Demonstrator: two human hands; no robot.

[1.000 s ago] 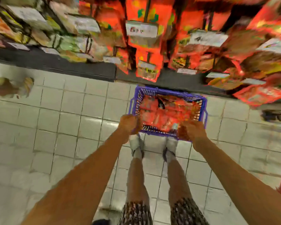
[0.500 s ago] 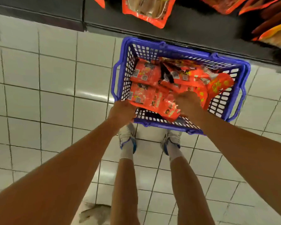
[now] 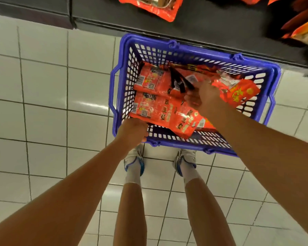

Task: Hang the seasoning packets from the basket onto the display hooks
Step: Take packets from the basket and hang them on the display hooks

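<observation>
Red-orange seasoning packets (image 3: pixel 164 110) heaped flat and overlapping inside a blue slotted basket (image 3: pixel 130 55) on the floor

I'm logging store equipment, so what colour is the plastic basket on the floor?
Blue-purple; the latticed plastic basket shows clearly in the head view.

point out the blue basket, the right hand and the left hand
blue basket (image 3: pixel 185 50): head view, far rim
right hand (image 3: pixel 205 97): head view, back of hand, among packets
left hand (image 3: pixel 132 129): head view, knuckles at near left corner

Packets (image 3: pixel 165 110) in basket (image 3: pixel 167 140); basket before shelf base (image 3: pixel 212 25)
</observation>
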